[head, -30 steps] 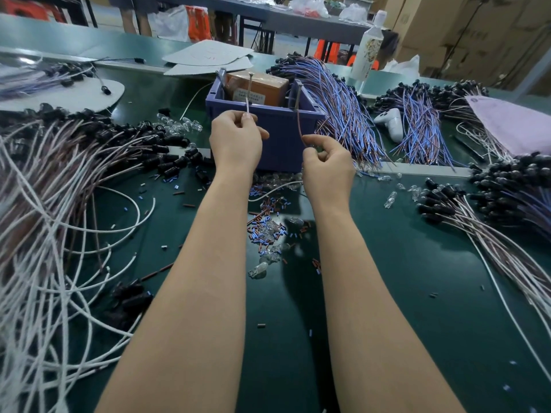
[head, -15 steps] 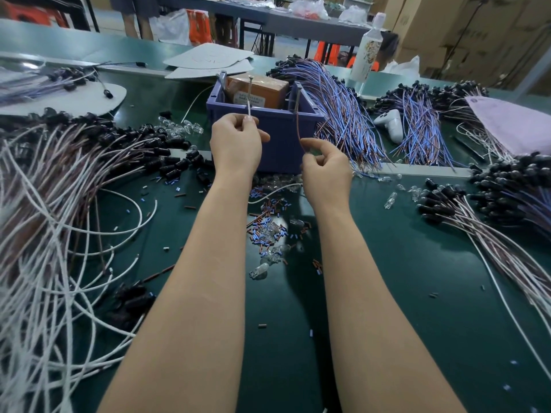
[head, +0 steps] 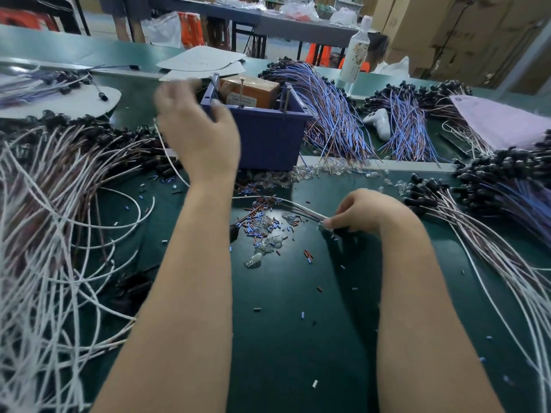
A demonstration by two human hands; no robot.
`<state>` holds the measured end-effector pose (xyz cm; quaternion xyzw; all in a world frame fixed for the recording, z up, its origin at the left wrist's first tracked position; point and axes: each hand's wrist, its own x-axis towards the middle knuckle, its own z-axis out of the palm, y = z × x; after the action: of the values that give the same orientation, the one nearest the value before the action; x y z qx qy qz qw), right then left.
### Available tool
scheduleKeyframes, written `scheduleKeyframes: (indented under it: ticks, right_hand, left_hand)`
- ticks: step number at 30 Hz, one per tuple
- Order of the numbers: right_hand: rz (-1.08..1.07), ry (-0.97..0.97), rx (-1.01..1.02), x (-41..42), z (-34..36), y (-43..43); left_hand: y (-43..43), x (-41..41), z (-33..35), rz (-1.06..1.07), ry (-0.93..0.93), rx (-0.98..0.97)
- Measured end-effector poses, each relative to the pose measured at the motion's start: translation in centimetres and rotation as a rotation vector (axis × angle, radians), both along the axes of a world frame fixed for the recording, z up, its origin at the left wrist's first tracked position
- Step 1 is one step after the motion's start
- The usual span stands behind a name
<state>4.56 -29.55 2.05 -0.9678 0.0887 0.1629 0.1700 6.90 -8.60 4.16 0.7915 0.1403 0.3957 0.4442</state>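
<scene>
Counting now: two hands showing, left hand (head: 199,135) and right hand (head: 366,213), the right one's fingers pinching one white wire (head: 301,207). One blue bin (head: 268,138) sitting far centre, carrying one brown box (head: 250,90) and two upright metal pins (head: 241,93). One white bottle (head: 356,52) standing and one white handheld tool (head: 378,122) lying far right. Two overlapping pale sheets (head: 202,59) lying far left of the bin. Wire bundles (head: 331,114) and loose bulbs (head: 262,248) running too many to count.
</scene>
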Motion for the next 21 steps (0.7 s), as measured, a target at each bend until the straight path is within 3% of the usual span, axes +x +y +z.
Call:
scheduleKeyframes:
  ticks: [2,5,10,18,21]
  right_hand:
    - [0.032,0.004,0.019,-0.1,-0.1,0.2]
    - [0.116,-0.01,-0.014,-0.6,-0.1,0.3]
    - [0.161,-0.075,0.041,-0.7,-0.2,-0.2]
    - [-0.08,-0.555,0.96,1.2,-0.1,2.4]
    - [-0.175,-0.481,1.348,1.4,-0.9,3.5]
  left_hand:
    - [-1.6,-0.6,0.5,-0.325,0.002,0.083]
    - [-3.7,-1.4,0.1,-0.717,0.22,0.277]
    - [-4.4,-1.5,-1.2,-0.864,0.407,0.365]
    - [-4.8,-1.1,-2.1,-0.896,0.361,0.304]
    - [-3.9,-0.7,-2.4,-0.843,0.316,0.25]
